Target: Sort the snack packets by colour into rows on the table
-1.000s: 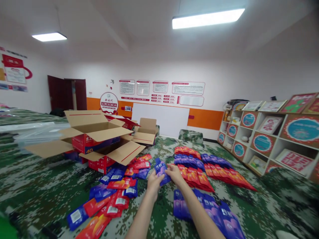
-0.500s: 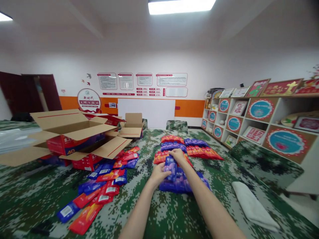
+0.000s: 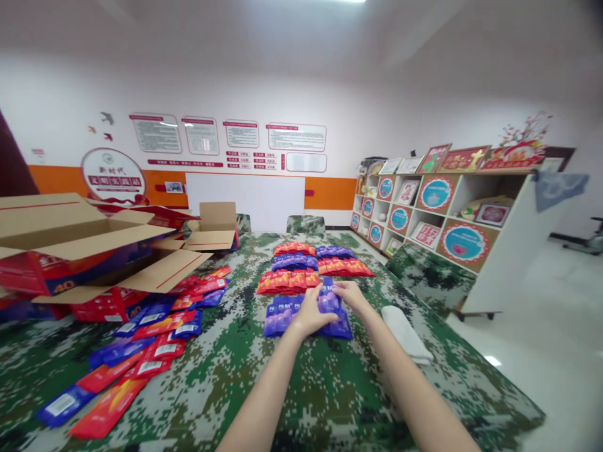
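A purple packet (image 3: 328,302) with white lettering lies at the right end of a row of overlapping purple packets (image 3: 281,317) on the table. My left hand (image 3: 311,315) grips its left side, thumb across the lower front and fingers near the top edge. At its upper right corner, my right hand (image 3: 351,295) pinches the packet between thumb and fingers. Just behind is a row of red packets (image 3: 287,282). Farther back lie more purple packets (image 3: 294,262) and red packets (image 3: 346,267) in rows.
Loose red and purple packets (image 3: 157,351) are strewn on the left of the camouflage-cloth table (image 3: 211,402). Open cardboard boxes (image 3: 103,270) stand behind them. A folded white cloth (image 3: 406,336) lies right of my right forearm. A shelf unit (image 3: 424,213) stands beyond the table.
The view has swung right. The purple packet has gone from being held above the row to lying at its right end. My right hand has shifted from its top to its right corner.
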### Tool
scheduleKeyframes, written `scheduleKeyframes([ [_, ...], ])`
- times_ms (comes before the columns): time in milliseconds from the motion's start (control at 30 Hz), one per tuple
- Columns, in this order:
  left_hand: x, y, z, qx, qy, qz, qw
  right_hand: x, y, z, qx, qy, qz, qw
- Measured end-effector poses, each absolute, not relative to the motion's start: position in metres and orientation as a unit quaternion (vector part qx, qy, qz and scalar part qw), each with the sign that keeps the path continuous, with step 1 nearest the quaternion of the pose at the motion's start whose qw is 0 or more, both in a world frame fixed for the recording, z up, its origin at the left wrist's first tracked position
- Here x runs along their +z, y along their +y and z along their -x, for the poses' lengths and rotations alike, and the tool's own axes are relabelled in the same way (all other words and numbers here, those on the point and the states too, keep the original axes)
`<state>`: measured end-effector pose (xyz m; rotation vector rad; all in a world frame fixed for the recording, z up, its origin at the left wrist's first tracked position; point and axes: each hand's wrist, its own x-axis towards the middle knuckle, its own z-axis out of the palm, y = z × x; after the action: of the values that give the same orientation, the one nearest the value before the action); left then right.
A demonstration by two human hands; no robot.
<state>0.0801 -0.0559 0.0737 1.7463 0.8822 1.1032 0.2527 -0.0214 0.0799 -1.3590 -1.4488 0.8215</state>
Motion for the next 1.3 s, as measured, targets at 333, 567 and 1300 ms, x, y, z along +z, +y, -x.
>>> scheduleKeyframes([
  [333,0.063,-0.079,-0.095,0.311,0.416,-0.830,0.203,0.038,-0.034,-0.267,0.276,-0.607,0.616,0.420],
  [567,0.049,-0.078,-0.095,0.275,0.455,-0.832,0.157,0.037,-0.034,-0.256,0.114,-0.654,0.691,0.286],
  [1300,0.051,-0.083,-0.080,0.268,0.345,-0.892,0.115,0.001,-0.037,-0.259,0.069,-0.795,0.565,0.209],
])
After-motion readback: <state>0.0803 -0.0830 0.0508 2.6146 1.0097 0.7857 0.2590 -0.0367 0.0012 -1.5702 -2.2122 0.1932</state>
